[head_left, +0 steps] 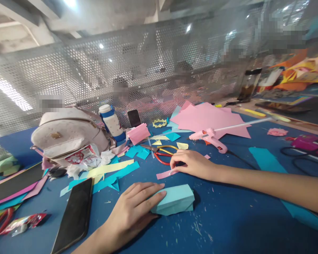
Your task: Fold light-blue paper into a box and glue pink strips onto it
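Observation:
A light teal folded paper box (175, 199) lies on the blue table in front of me. My left hand (138, 208) grips its left end, fingers over the top and thumb low at the side. Farther back, my right hand (192, 164) is closed, its fingertips pinching a narrow pink paper strip (163, 174) at the tabletop. Just behind those fingers lie scissors (161, 155) with red and yellow handles, partly hidden by the hand. A pink hot glue gun (209, 137) with a clear glue stick rests beyond my right wrist.
A phone (73, 215) lies left of my left arm. Paper scraps (114, 173), a backpack (69, 132) and a bottle (111, 121) stand behind it. Pink paper sheets (212, 118) are at the back, before a perforated metal screen (148, 70). A teal strip (267, 162) passes under my right forearm.

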A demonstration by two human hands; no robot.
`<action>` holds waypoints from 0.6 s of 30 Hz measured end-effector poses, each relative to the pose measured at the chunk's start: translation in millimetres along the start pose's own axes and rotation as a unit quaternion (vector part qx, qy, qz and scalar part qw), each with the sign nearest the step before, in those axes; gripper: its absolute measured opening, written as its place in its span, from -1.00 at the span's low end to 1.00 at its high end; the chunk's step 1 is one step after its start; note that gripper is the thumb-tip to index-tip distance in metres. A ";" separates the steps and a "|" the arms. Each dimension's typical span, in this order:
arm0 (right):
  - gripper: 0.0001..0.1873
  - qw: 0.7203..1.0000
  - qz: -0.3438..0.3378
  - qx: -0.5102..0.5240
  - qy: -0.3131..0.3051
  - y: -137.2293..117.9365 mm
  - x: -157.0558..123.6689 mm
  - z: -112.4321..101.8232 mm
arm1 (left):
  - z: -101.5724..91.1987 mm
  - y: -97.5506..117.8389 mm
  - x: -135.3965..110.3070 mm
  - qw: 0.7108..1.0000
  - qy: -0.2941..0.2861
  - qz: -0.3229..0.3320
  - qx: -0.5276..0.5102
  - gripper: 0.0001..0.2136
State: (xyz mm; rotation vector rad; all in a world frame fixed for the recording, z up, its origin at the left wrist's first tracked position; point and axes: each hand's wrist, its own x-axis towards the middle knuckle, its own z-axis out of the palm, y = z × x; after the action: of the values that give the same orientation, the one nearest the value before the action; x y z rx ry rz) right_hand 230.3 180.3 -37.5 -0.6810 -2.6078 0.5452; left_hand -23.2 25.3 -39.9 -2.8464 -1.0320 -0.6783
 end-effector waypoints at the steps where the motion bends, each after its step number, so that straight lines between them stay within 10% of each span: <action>1: -0.89 1.000 0.009 0.004 0.003 -0.2 -2.2 -2.0 | -0.3 0.2 0.2 1.000 0.000 0.001 0.002 -0.55; 15: -0.91 0.999 0.028 0.026 0.028 -4.3 2.7 -11.4 | 0.2 6.2 4.5 1.000 0.023 0.007 -0.016 -0.61; 18: -0.66 0.999 0.015 0.035 0.032 -9.8 11.1 -10.9 | -1.8 8.7 5.1 1.000 0.026 -0.013 -0.009 -0.62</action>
State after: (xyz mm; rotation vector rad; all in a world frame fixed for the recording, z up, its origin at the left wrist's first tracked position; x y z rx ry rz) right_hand 222.7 181.1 -20.8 -0.7056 -2.5104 0.6098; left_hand -15.0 21.3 -35.2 -2.8187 -1.0615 -0.7646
